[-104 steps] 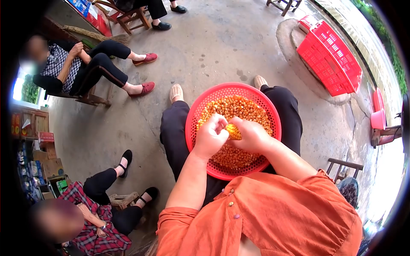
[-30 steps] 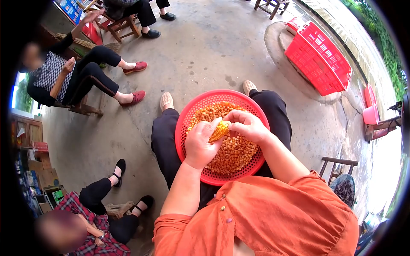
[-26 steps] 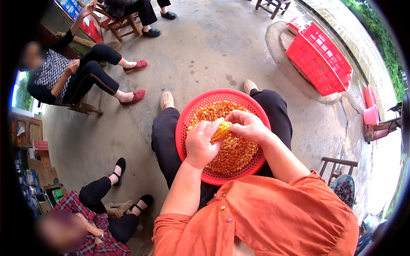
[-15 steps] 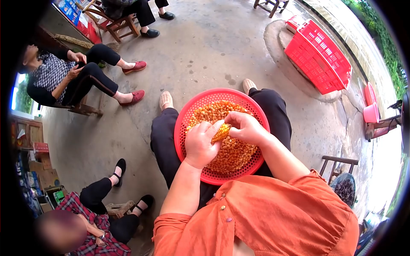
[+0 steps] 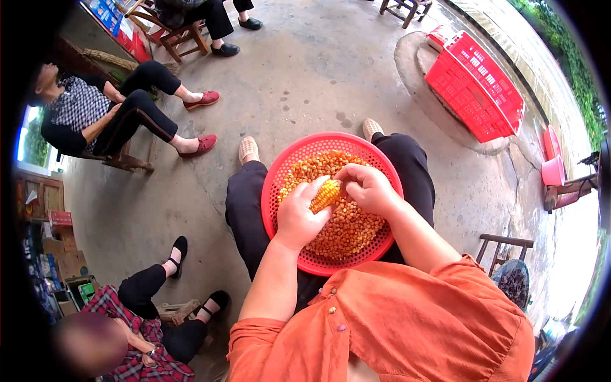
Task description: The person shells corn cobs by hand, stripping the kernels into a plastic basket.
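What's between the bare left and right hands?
An elongated yellow corn cob, held in the left hand, right hand near one end; head view.

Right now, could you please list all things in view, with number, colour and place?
Basket: one, pinkish red, centre.
Corn kernels: many, orange, inside the basket.
Corn cob: one, yellow, over the basket.
Crate: at least one, red, upper right.
Basin: one, pink, right side.
Wooden seats: several, brown, right, top and left.
Broom: one, tan, upper left.
Boxes: several, mixed colours, left edge.
Other people: three, dark or checked clothes, left and top left.
Floor: one, grey, all around.
Shirt: one, orange, bottom.
Trousers: one pair, dark, centre.
Shoes: two, beige, beyond the basket.
Left hand: one, bare, holding the cob.
Right hand: one, bare, by the cob's tip.
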The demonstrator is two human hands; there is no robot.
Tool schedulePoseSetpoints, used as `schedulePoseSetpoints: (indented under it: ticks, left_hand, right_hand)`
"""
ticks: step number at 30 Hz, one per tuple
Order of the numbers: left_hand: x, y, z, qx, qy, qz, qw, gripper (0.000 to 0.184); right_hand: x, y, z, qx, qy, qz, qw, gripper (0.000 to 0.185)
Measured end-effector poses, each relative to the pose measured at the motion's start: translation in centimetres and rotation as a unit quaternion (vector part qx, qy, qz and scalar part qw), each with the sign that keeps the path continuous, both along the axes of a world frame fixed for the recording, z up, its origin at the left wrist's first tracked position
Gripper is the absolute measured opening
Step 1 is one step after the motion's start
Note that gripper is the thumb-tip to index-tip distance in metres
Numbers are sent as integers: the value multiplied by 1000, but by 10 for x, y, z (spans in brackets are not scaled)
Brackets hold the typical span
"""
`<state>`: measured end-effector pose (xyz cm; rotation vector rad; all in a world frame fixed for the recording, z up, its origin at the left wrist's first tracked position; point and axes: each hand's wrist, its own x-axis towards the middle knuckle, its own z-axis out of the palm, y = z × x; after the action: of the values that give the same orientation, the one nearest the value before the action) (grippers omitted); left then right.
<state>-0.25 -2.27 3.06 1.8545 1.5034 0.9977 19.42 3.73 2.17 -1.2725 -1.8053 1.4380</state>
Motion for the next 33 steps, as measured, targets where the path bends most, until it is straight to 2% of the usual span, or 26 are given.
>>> schedulePoseSetpoints:
  ticks: [2, 4, 6, 12, 16, 18, 19, 21, 22, 24, 26, 28, 29, 31, 32, 33]
  left_hand:
    - [-2, 1, -2, 9, -11, 6, 1000, 54]
    - [-2, 1, -2, 5, -13, 10, 1000, 55]
    - [-2, 1, -1, 6, -3, 5, 1000, 55]
    - [-2, 1, 2, -6, -11, 2, 1000, 55]
    - [-1, 1, -2, -17, -34, 0, 999, 54]
    - [-2, 0, -3, -30, -33, -4, 999, 54]
    - [-2, 0, -3, -42, -32, -8, 999, 54]
    - [0, -1, -2, -44, -25, -8, 999, 54]
    - [0, -1, -1, -46, -19, -7, 999, 54]
    - [-1, -1, -1, -60, 2, -15, 998, 54]
    - [0, -1, -7, -74, 24, -21, 997, 53]
    - [3, 1, -14, -106, -208, -19, 972, 52]
    - [0, 1, -15, -115, -177, -30, 977, 52]
    - [-1, 1, -20, -121, -213, -16, 969, 53]
    - [-1, 1, -22, -126, -249, -1, 960, 54]
    - [-2, 1, -21, -125, -252, -3, 960, 55]
  right_hand:
    - [-2, 0, 5, -100, 93, -19, 990, 18]
    - [-1, 2, 10, -100, 102, -5, 990, 17]
    - [-3, 2, 16, -148, 117, -3, 982, 19]
    - [-4, 2, 18, -179, 163, -10, 970, 16]
    - [0, 3, 8, -160, 144, 24, 976, 20]
    - [-2, 1, 11, -92, 94, 22, 991, 15]
    - [-3, 1, 15, -92, 95, 22, 991, 15]
    - [-3, 1, 22, -58, -6, 36, 998, 17]
    - [-5, 0, 25, -58, -6, 35, 998, 17]
    - [-7, -1, 28, 68, -113, 49, 990, 22]
    - [-5, -2, 20, 110, -134, 49, 984, 25]
    - [-4, -2, 9, 224, -124, 51, 965, 24]
    - [-2, -2, 6, 224, -123, 51, 965, 24]
    - [-2, 0, 10, 68, 0, 26, 997, 28]
    - [1, 1, 14, -28, 72, 22, 997, 26]
    - [1, 3, 15, -65, 113, 9, 991, 23]
